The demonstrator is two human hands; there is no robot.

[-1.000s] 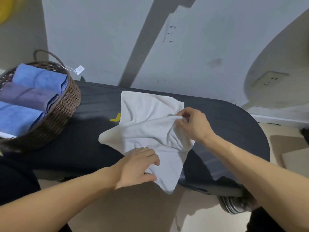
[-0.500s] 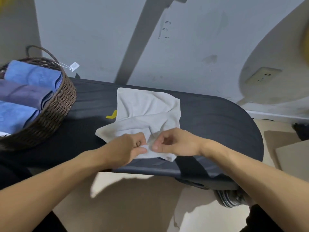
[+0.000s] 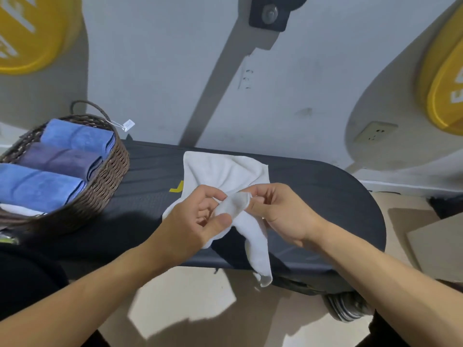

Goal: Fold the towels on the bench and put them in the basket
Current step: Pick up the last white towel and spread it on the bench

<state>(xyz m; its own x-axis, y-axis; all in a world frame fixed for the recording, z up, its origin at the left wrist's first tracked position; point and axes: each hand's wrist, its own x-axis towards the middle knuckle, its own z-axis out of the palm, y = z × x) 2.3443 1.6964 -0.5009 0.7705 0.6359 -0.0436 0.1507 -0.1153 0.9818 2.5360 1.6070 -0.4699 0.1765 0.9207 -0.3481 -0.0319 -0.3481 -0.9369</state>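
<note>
head view, white towel (image 3: 223, 171): lies crumpled on the dark surface (image 3: 325, 196), far half spread flat, near part gathered up into my hands, one tail hanging over the near edge. i judge it is lifted this way so i can find a corner and square it up for the first fold.
head view, left hand (image 3: 193, 221): raised over the surface; fingers (image 3: 209, 196) curled, thumb closing against them on a bunched edge of the towel. narrow pinch, nothing else held.
head view, right hand (image 3: 278, 209): just beside the left, almost touching it; fingers curled round the same bunched edge from the other side. narrow pinch too.
head view, basket (image 3: 110, 181): woven, stands at the left end of the surface, well apart from the towel; it sits there to receive each finished piece.
head view, folded towels (image 3: 75, 139): two blue and one purple lie side by side inside the basket, so i judge the task is well along, with this white one not yet folded.
</note>
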